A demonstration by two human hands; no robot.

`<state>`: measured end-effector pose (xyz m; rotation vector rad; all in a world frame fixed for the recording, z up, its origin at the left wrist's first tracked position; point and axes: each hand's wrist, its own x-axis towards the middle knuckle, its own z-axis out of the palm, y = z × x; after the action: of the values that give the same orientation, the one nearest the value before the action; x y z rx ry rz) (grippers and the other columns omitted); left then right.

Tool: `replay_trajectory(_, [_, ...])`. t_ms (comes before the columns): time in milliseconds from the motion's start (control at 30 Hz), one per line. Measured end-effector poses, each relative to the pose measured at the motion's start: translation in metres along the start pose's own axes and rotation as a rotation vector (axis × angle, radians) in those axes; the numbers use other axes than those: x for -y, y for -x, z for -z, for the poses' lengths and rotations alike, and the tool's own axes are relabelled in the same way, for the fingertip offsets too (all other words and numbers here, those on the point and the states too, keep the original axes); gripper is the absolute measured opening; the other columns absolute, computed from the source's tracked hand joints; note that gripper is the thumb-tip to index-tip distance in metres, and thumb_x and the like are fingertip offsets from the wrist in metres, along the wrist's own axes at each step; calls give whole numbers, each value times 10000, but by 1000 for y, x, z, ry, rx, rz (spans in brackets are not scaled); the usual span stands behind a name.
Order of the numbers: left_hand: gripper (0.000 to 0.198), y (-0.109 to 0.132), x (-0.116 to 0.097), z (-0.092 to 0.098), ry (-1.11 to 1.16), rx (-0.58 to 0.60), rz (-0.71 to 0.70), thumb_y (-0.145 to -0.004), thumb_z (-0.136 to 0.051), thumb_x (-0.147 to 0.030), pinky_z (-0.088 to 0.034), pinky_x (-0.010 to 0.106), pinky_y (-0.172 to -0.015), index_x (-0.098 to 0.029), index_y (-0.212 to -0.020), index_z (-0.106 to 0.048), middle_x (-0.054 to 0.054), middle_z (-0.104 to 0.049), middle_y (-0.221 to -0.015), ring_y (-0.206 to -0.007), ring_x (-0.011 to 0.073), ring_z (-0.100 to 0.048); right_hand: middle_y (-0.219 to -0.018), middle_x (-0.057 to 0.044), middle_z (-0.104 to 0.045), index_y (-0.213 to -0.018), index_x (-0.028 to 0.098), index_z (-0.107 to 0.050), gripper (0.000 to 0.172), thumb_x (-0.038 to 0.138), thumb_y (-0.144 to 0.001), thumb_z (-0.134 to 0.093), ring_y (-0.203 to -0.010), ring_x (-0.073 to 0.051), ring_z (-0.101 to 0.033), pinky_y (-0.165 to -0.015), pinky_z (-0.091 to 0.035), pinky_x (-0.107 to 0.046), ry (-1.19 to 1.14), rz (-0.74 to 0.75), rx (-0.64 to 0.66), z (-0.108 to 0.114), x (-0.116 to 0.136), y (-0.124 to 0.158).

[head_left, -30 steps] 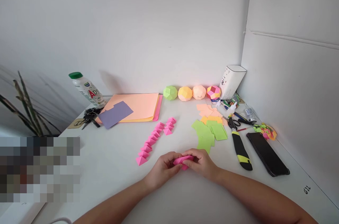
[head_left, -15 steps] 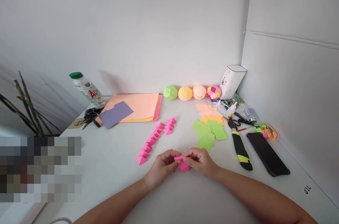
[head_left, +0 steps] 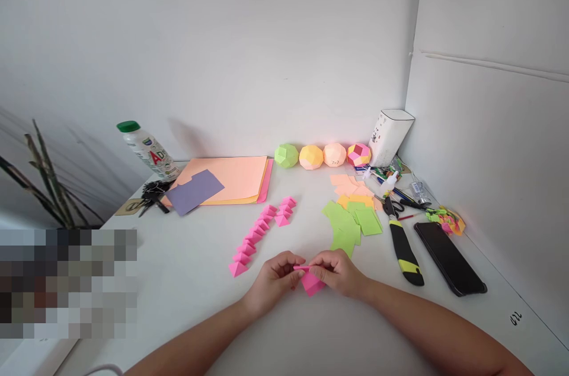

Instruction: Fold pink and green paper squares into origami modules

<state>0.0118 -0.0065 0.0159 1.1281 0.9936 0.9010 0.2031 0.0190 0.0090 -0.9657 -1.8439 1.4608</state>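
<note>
A small folded piece of pink paper is pinched between both my hands above the near middle of the table. My left hand grips its left edge with thumb and fingertips. On the right side, my right hand holds it the same way, thumb in front. The fingers hide part of its upper edge. Beyond my left hand, a slanting row of folded pink paper pieces lies on the table, with a shorter row beside its far end. Loose green paper sheets lie just beyond my right hand.
Four-sided clutter rings the table: a utility knife, a black phone and scissors at right. Several paper balls line the wall. At back left are coloured sheets, a purple paper, keys and a bottle.
The pink paper piece has tilted slightly between my fingers, so more of its lower face shows. Both hands have barely moved.
</note>
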Motion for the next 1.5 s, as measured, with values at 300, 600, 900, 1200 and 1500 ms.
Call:
replay_trajectory(300, [245,-1,1,1,-43,21,15,-763,-644,-383,-379,216,-519,-141,-756,-605,-29,-535,-603,-532,87,-468,-562,10,-518,-770,113,-664,204,282,-820,-562,-498,-88,-408,-459,-305,-205,8,-8,10,0,0,-1])
replay_trajectory(600, [262,1,-4,-3,-121,14,9,-766,-619,-393,-320,201,-470,-151,-690,-556,-43,-486,-572,-503,77,-404,-552,20,-498,-769,123,-670,207,298,-811,-569,-488,-85,-392,-450,-300,-205,29,5,14,0,0,-1])
replay_trajectory(900, [244,1,0,-2,-132,-8,-10,-783,-594,-371,-324,200,-464,-162,-677,-528,-49,-480,-538,-481,79,-417,-578,13,-534,-768,130,-661,201,302,-819,-570,-518,-94,-443,-477,-338,-207,-10,-16,16,0,2,0])
replay_trajectory(1200, [308,2,1,0,-6,-40,7,-819,-531,-436,-374,215,-452,-181,-655,-479,-54,-492,-507,-429,87,-444,-633,-4,-580,-793,130,-655,234,347,-821,-573,-557,-105,-489,-511,-380,-213,-89,-61,4,2,0,-1])
replay_trajectory(1500, [330,2,1,2,56,-4,37,-753,-615,-474,-398,229,-465,-175,-879,-557,-50,-511,-538,-477,106,-474,-596,10,-551,-781,131,-642,266,384,-821,-572,-527,-97,-458,-491,-362,-209,-90,-73,-4,2,-1,-1])
